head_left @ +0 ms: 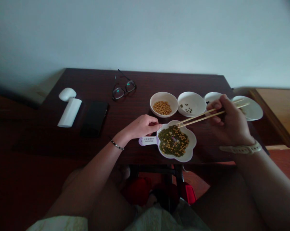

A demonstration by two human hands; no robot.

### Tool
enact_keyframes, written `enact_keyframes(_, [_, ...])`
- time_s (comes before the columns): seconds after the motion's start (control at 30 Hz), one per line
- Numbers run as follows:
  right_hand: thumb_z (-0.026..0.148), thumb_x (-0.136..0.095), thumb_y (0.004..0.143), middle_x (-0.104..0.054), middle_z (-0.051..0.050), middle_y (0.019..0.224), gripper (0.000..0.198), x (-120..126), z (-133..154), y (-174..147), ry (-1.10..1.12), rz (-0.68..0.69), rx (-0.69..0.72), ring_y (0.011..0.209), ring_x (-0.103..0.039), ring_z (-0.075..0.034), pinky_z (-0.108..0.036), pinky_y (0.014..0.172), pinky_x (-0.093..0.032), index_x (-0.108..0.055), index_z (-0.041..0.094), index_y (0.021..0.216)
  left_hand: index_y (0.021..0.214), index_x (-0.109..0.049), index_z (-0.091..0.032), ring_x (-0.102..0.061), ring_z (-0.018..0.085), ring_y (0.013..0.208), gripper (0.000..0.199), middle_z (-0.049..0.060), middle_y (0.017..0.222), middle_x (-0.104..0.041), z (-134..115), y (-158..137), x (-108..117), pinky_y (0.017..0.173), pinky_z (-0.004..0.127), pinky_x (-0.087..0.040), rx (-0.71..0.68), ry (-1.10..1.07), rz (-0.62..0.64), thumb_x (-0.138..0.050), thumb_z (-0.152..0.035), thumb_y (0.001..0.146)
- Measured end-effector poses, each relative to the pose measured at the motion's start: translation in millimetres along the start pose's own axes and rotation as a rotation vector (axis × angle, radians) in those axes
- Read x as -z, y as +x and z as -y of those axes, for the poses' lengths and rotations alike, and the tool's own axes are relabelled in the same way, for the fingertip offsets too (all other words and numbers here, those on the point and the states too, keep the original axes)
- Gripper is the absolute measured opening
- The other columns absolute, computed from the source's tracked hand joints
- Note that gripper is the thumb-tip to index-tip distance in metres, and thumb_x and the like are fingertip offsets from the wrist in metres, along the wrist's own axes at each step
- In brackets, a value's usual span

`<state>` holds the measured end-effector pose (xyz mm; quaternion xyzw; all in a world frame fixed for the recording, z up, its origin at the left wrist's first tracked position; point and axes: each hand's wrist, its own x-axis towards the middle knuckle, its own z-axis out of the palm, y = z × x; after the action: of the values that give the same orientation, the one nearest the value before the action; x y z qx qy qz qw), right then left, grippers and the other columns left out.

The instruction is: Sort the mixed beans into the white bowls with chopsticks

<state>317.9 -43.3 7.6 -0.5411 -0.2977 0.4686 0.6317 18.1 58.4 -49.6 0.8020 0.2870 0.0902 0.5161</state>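
My right hand (231, 123) is closed around a pair of wooden chopsticks (200, 118). Their tips are together over the far rim of a flower-shaped white dish (191, 150) with a short labelled handle. Whether anything is between the tips is too small to tell. Green and yellow beans (171, 141) lie mixed in the dish, with some pale bits among them. My left hand (145, 125) pinches the dish's rim on the left, just above the handle.
Behind the dish stand a bowl of yellow beans (162, 108), a bowl with several green beans (195, 99), a partly hidden bowl (213, 95) and another bowl (255, 109). Glasses (124, 91), a black box (95, 118) and a white handheld device (70, 112) lie leftward on the table (92, 83).
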Motion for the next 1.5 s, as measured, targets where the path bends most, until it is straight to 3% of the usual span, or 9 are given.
enact_keyframes(0.13, [0.047,-0.08,0.098,-0.039,0.004,0.076,0.046,3,5,6,-0.008,0.055,0.01,0.054,-0.014,-0.011,-0.026,0.037,-0.012,-0.047,0.025,0.076,0.073,-0.061,-0.019,-0.05,0.01,0.054,0.044,-0.002,0.06,-0.061,-3,0,1,0.054,0.026,-0.032,-0.002,0.0,0.001,-0.062,-0.049,0.106])
enact_keyframes(0.27, [0.044,-0.08,0.098,-0.037,0.004,0.075,0.047,-2,5,8,-0.011,0.084,0.087,0.056,-0.013,-0.013,-0.03,0.041,-0.013,-0.043,0.025,0.074,0.073,-0.063,-0.019,-0.05,0.01,0.054,0.045,-0.001,0.06,-0.062,-5,-1,2,0.054,0.026,-0.031,0.003,0.013,0.005,-0.062,-0.05,0.106])
enact_keyframes(0.4, [0.043,-0.077,0.1,-0.041,0.002,0.076,0.041,-8,1,9,-0.002,0.067,0.117,0.057,-0.02,-0.014,-0.031,0.043,-0.018,-0.048,0.026,0.076,0.073,-0.062,-0.019,-0.05,0.01,0.053,0.045,-0.001,0.06,-0.063,-3,-1,1,0.054,0.026,-0.032,-0.004,0.021,0.003,-0.062,-0.049,0.106])
enact_keyframes(0.63, [0.047,-0.082,0.101,-0.057,0.0,0.08,0.032,-1,-10,21,0.146,0.052,0.074,0.06,-0.047,-0.011,-0.026,0.045,-0.04,-0.065,0.027,0.082,0.075,-0.065,-0.018,-0.051,0.01,0.053,0.046,-0.001,0.061,-0.064,-3,-1,1,0.054,0.026,-0.032,-0.018,0.018,0.003,-0.06,-0.051,0.107])
enact_keyframes(0.77, [0.047,-0.09,0.094,-0.062,0.001,0.081,0.034,2,-16,25,0.232,0.039,0.079,0.059,-0.051,-0.007,-0.021,0.045,-0.048,-0.07,0.025,0.078,0.076,-0.066,-0.018,-0.052,0.01,0.053,0.046,-0.001,0.061,-0.063,-4,-2,1,0.054,0.026,-0.032,-0.006,0.012,-0.005,-0.061,-0.053,0.106])
enact_keyframes(1.0, [0.029,-0.089,0.094,-0.066,0.003,0.075,0.012,-2,-23,20,0.268,0.002,0.084,0.058,-0.056,-0.008,-0.018,0.046,-0.054,-0.079,0.027,0.088,0.074,-0.063,-0.017,-0.049,0.01,0.054,0.047,-0.002,0.06,-0.059,-6,-2,-1,0.055,0.027,-0.027,-0.039,0.032,-0.03,-0.061,-0.052,0.105])
enact_keyframes(1.23, [0.053,-0.079,0.101,-0.069,-0.001,0.077,0.029,9,-26,-2,0.152,0.223,0.053,0.061,-0.066,-0.014,-0.024,0.048,-0.056,-0.077,0.027,0.088,0.074,-0.065,-0.017,-0.043,0.009,0.056,0.048,-0.003,0.064,-0.054,-1,1,-3,0.055,0.027,-0.026,-0.066,0.069,-0.054,-0.063,-0.055,0.104])
enact_keyframes(1.33, [0.06,-0.077,0.1,-0.064,-0.001,0.073,0.04,16,-27,-13,0.148,0.233,0.023,0.055,-0.059,-0.011,-0.023,0.045,-0.049,-0.075,0.023,0.084,0.076,-0.068,-0.016,-0.043,0.009,0.057,0.047,-0.003,0.065,-0.055,-1,1,-4,0.055,0.027,-0.027,-0.07,0.098,-0.072,-0.063,-0.054,0.104])
enact_keyframes(1.5, [0.066,-0.073,0.101,-0.054,0.001,0.062,0.049,27,-28,-28,-0.009,0.208,0.114,0.048,-0.045,-0.01,-0.025,0.042,-0.038,-0.07,0.023,0.077,0.08,-0.073,-0.015,-0.044,0.01,0.058,0.045,-0.002,0.067,-0.056,1,3,-6,0.056,0.027,-0.028,-0.065,0.1,-0.099,-0.066,-0.054,0.102])
